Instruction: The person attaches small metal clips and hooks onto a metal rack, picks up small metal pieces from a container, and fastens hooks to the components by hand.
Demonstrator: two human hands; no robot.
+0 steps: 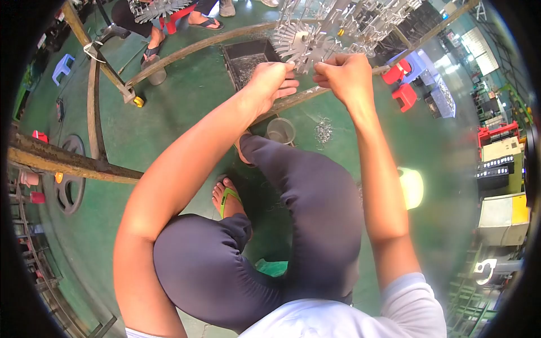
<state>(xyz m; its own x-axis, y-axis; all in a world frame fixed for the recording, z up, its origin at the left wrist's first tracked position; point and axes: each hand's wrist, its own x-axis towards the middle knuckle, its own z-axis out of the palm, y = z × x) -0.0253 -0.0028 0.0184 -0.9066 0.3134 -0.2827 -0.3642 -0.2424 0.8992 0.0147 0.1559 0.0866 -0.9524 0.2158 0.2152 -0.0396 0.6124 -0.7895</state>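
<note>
Small silver metal parts stand out in a round fan on a hanging rack (pixel 304 40) at the top of the view. At the lower left edge of the fan is my left hand (pixel 271 83), its thumb and forefinger drawn together and the other fingers loosely stretched. My right hand (pixel 345 78) is closed in a pinch just right of the fan's lower edge. Whatever lies between the fingertips of either hand is too small or hidden to make out. More metal parts (pixel 372 28) hang in rows behind the fan.
Below the rack are a black crate (pixel 248 52) of small metal pieces, a grey bucket (pixel 280 130) and a loose pile of metal pieces (pixel 323 130). A metal frame bar (pixel 298 99) crosses under my hands. Red stools (pixel 403 97) stand right. Another person's feet (pixel 205 21) show top left.
</note>
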